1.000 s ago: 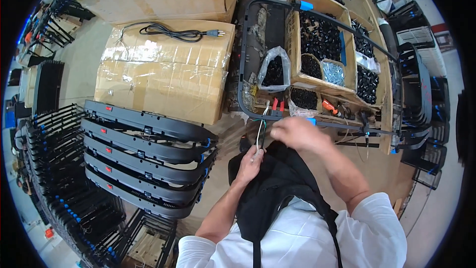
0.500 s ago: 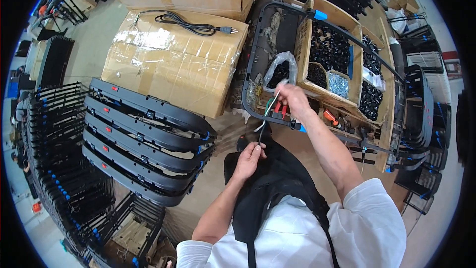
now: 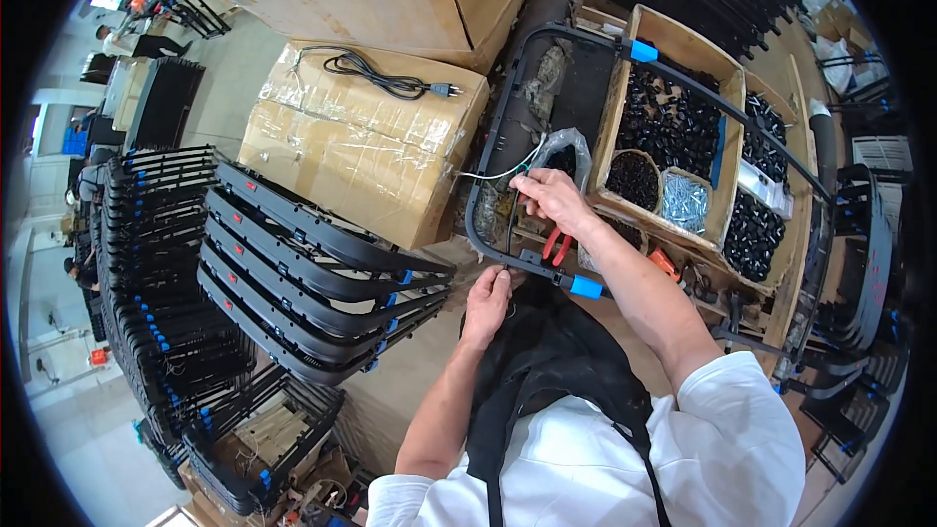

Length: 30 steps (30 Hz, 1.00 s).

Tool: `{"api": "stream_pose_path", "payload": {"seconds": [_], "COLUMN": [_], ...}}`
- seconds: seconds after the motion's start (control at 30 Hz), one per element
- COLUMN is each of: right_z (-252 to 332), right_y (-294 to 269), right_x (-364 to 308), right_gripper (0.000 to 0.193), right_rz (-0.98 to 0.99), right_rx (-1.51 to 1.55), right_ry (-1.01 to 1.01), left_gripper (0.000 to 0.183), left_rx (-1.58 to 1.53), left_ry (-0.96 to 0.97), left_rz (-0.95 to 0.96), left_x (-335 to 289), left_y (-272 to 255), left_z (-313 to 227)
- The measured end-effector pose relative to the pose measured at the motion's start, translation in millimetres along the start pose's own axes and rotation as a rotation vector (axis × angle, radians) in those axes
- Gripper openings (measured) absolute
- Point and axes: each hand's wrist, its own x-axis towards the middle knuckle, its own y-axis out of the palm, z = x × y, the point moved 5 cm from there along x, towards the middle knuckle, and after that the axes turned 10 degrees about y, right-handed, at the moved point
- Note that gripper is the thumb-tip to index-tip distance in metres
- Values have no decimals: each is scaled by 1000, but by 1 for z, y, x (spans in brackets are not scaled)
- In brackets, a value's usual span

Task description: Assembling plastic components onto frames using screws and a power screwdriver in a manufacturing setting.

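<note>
A black tubular frame (image 3: 478,203) with blue clips lies in front of me. At its near left corner my left hand (image 3: 487,306) is closed, thumb and fingers pinched on a black cable (image 3: 511,226). My right hand (image 3: 549,197), over the frame's opening, pinches the cable's upper end. Thin white and green wires (image 3: 488,177) fan out leftward from those fingertips. Just below the right hand are red-handled pliers (image 3: 557,247), partly hidden. A clear plastic bag (image 3: 569,146) with dark contents sits behind the hand.
A wooden box (image 3: 636,29) of black parts and silver screws (image 3: 686,201) stands at the right. At the left, black curved panels (image 3: 293,259) with red switches are stacked. A coiled black power cord (image 3: 376,78) rests on a cardboard box (image 3: 342,146).
My right hand has moved slightly left and down, and the wires now spread leftward from it. My left hand has come up against the frame's near edge. The whole view has shifted.
</note>
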Motion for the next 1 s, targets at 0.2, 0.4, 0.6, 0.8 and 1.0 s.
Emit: {"api": "stream_pose_path", "payload": {"seconds": [0.2,0.4,0.6,0.8,1.0], "right_z": [20,31,38,48,31], "right_y": [3,1,0,-40,-65], "right_x": [20,21,23,23,25], "right_gripper": [31,33,35,40,16], "right_rz": [-80,-149,-156,-145,-302], "right_rx": [-51,-135,-169,-296,-1292], "right_ry": [-80,-108,-79,25,-298], "left_gripper": [16,15,14,15,12], "left_rx": [-200,-355,-209,-267,-402], "left_ry": [27,-4,38,7,-15], "left_rz": [-102,-80,-3,-3,-15], "left_x": [13,11,14,13,15], "left_y": [6,6,-2,-1,-2], "left_z": [3,6,11,10,17]}}
